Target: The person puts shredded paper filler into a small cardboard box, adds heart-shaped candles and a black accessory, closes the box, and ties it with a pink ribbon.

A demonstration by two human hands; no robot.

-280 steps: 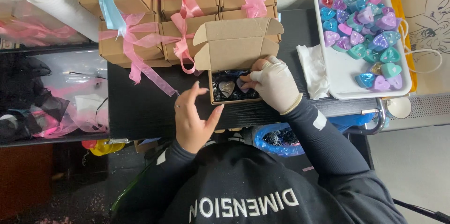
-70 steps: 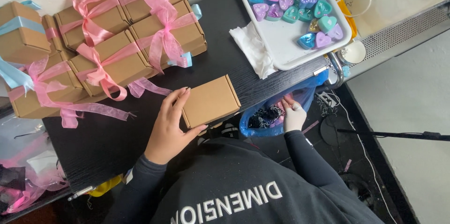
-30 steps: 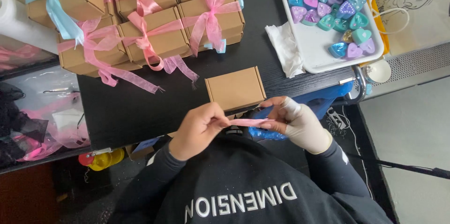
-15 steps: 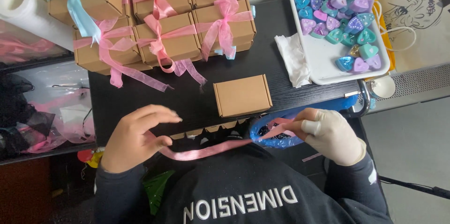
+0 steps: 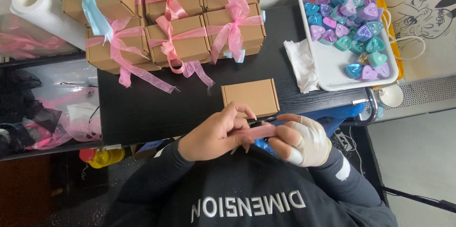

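A closed plain cardboard box lies near the front edge of the black table. Just below it, my left hand and my right hand, which wears a pale glove, are brought together in front of my chest. Both pinch a short length of pink ribbon that runs between them. Only that short piece of ribbon shows; the rest is hidden by my fingers.
Several ribbon-tied cardboard boxes are stacked at the back of the table. A white tray with several coloured heart-shaped pieces stands at the right, a crumpled white tissue beside it. A white paper roll lies far left.
The box was open with my hands on it, then closed. My hands took up pink ribbon, spread it wide, and have now come back together holding it.
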